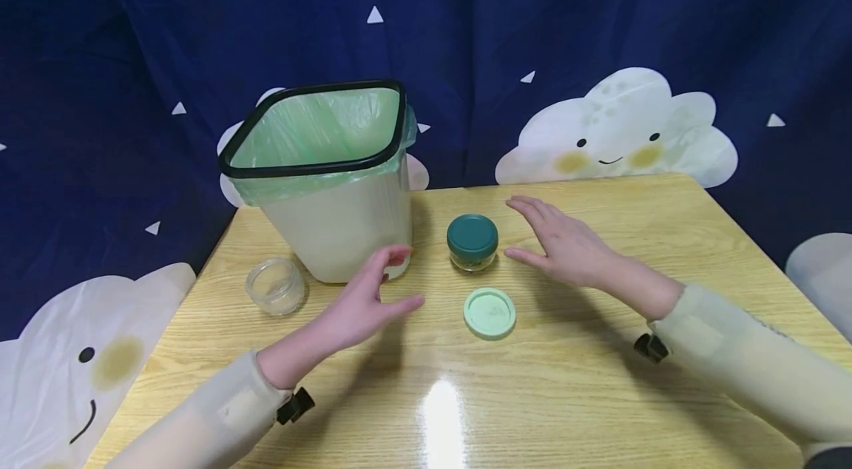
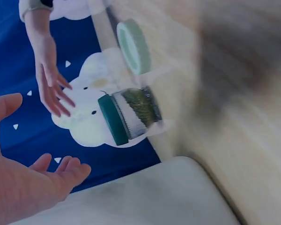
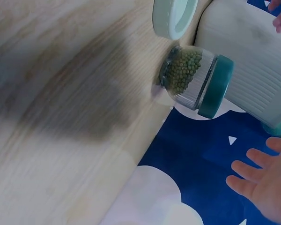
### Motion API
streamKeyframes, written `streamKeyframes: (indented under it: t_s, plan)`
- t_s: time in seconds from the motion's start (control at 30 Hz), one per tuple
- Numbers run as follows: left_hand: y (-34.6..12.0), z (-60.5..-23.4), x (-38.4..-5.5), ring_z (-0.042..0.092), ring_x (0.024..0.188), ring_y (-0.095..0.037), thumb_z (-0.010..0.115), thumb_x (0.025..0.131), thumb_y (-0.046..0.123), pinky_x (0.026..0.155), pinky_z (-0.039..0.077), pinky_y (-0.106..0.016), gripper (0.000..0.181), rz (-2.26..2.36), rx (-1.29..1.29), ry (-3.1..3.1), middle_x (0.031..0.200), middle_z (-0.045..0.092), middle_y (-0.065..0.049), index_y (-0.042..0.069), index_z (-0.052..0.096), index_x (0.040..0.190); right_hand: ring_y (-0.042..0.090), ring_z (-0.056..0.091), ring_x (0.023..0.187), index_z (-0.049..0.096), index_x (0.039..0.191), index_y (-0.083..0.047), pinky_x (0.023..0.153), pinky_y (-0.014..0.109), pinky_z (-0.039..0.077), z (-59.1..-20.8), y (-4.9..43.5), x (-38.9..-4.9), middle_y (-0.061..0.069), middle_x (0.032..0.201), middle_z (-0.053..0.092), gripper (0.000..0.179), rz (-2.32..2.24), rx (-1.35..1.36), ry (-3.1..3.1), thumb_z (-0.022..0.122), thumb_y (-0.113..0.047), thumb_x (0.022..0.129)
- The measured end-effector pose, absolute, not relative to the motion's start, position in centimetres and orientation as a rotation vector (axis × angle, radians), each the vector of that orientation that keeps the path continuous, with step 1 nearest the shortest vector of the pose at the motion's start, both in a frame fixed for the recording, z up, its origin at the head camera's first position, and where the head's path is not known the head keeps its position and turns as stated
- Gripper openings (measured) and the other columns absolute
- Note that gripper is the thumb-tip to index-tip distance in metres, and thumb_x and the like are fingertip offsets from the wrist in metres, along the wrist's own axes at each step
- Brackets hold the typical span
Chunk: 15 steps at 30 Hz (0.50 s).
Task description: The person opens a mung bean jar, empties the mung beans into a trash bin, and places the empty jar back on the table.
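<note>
Appears already to have the jar (image 1: 472, 238) closed over its beans (image 3: 183, 70), on the tabletop (image 1: 566, 380) between a released left grip (image 1: 362, 302) and an equally released right grip (image 1: 571, 247), with the lid (image 1: 489, 314) and uncovered cup (image 1: 275, 288) as yet unjoined.

Head view looks forward and down across the table (image 1: 572, 380) to the curtain (image 1: 459, 25). Wrist views sit lower, closer, rolled sideways opposite ways; both share the jar (image 3: 194, 78) and pale-green lid (image 2: 135, 47).

A bin (image 1: 339, 225) lined with a green bag (image 1: 313, 130) stands on the wooden table (image 1: 552, 395). Behind it hangs a blue cloud-print curtain (image 1: 459, 32).
</note>
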<state>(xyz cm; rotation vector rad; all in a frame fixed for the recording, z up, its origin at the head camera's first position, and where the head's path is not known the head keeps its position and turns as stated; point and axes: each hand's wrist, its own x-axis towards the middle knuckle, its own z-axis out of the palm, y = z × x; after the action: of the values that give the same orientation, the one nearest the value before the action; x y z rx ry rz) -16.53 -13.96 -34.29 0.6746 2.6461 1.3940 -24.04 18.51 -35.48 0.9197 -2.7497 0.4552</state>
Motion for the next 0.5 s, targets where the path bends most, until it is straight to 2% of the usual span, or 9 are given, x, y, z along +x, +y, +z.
streamKeyframes:
  t_s: [0.13, 0.27, 0.5]
  plan:
    - [-12.7, -34.0, -17.5, 0.043, 0.127, -0.025, 0.075, 0.086, 0.02, 0.105, 0.037, -0.047, 0.066, 1.372, 0.756, 2.654, 0.135, 0.046, -0.01, 0.005, 0.04, 0.14, 0.037, 0.041, 0.131, 0.027, 0.151, -0.01, 0.088, 0.06, 0.046, -35.7, 18.6, -23.8, 0.017, 0.147, 0.038, 0.075, 0.584, 0.853, -2.829, 0.058, -0.049, 0.094]
    - [-11.6, -33.8, -18.4, 0.043, 0.128, -0.026, 0.076, 0.086, 0.022, 0.106, 0.036, -0.044, 0.067, 1.283, 0.833, 2.706, 0.136, 0.045, -0.01, 0.006, 0.04, 0.141, 0.038, 0.039, 0.132, 0.025, 0.152, -0.01, 0.093, 0.061, 0.042, -36.0, 18.7, -23.8, 0.017, 0.148, 0.037, 0.076, 0.662, 0.807, -2.87, 0.056, -0.05, 0.095]
    - [-10.3, -33.6, -20.3, 0.04, 0.131, -0.027, 0.074, 0.087, 0.023, 0.109, 0.032, -0.042, 0.066, 1.227, 0.895, 2.747, 0.139, 0.044, -0.014, 0.004, 0.04, 0.14, 0.039, 0.041, 0.13, 0.025, 0.151, -0.006, 0.097, 0.058, 0.04, -36.4, 18.9, -24.2, 0.018, 0.148, 0.037, 0.076, 0.752, 0.779, -2.881, 0.056, -0.047, 0.096]
